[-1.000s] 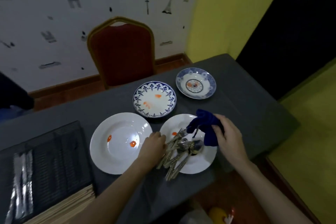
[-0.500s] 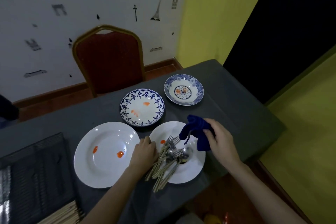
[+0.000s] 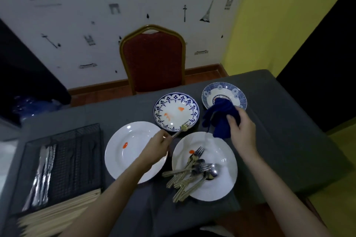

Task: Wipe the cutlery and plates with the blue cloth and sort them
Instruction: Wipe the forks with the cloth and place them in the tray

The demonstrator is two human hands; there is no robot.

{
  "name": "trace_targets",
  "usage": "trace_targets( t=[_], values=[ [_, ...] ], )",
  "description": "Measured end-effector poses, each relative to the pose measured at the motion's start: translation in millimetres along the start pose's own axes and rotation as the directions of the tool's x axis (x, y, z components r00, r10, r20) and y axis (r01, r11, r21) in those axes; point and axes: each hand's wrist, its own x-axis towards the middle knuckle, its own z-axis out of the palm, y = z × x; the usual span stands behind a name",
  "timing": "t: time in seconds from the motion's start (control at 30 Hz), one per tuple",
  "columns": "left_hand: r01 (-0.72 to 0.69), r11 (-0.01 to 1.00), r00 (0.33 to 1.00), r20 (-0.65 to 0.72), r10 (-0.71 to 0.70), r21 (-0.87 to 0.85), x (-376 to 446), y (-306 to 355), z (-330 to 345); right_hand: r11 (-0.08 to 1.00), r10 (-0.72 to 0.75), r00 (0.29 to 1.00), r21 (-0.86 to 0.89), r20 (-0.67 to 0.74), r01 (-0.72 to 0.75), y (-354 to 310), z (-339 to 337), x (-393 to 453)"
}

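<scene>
Grey table (image 3: 289, 121), four plates (image 3: 176, 111), two hands (image 3: 156, 148)

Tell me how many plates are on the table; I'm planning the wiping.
4: white plate at left, white plate under the cutlery, blue-rimmed plate behind them, patterned plate far right, partly behind the blue cloth.

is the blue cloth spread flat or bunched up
Bunched up. The blue cloth is gathered in the right hand, folds hanging down, held above the table, not spread flat.
</scene>
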Motion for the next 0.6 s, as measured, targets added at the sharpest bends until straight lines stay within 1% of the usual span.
trace_targets(
  t=[0.1, 0.17, 0.23, 0.3, 0.33, 0.37, 0.4, 0.43, 0.47, 0.53, 0.6],
  values=[
    [0.051, 0.962, 0.998, -0.011, -0.056, -0.269, -19, 23, -11, 0.997, -0.015, 1.000, 0.072, -0.018, 0.016, -21, 20, 17],
    [0.062, 0.933, 0.996, -0.033, -0.079, -0.355, -31, 31, -16, 0.994, -0.096, 0.995, 0.059, 0.005, 0.096, -36, 36, 21],
    [0.064, 0.902, 0.995, -0.040, -0.089, -0.427, -43, 35, -22, 0.976, -0.219, 0.974, 0.003, 0.056, 0.219, -50, 54, 20],
    [0.042, 0.856, 0.996, -0.043, -0.075, -0.514, -52, 37, -30, 0.921, -0.375, 0.914, -0.045, 0.153, 0.386, -61, 71, 12],
    [0.023, 0.837, 0.996, -0.058, -0.065, -0.546, -56, 38, -34, 0.871, -0.461, 0.861, -0.073, 0.214, 0.485, -64, 80, 7],
    [0.005, 0.823, 0.994, -0.083, -0.064, -0.568, -59, 37, -39, 0.805, -0.544, 0.791, -0.092, 0.280, 0.586, -66, 87, 2],
    [-0.009, 0.814, 0.992, -0.111, -0.068, -0.581, -61, 36, -43, 0.733, -0.611, 0.717, -0.100, 0.336, 0.672, -65, 94, -3],
    [-0.018, 0.815, 0.989, -0.130, -0.071, -0.580, -63, 33, -47, 0.676, -0.655, 0.657, -0.099, 0.373, 0.730, -63, 99, -8],
    [-0.024, 0.821, 0.988, -0.140, -0.069, -0.571, -65, 31, -50, 0.650, -0.672, 0.627, -0.092, 0.394, 0.754, -61, 102, -11],
    [-0.048, 0.822, 0.988, -0.148, -0.045, -0.568, -71, 26, -52, 0.662, -0.663, 0.623, -0.063, 0.414, 0.747, -59, 105, -13],
    [-0.084, 0.785, 0.989, -0.150, -0.011, -0.614, -77, 27, -53, 0.661, -0.663, 0.608, -0.038, 0.438, 0.749, -63, 106, -9]
  ],
)
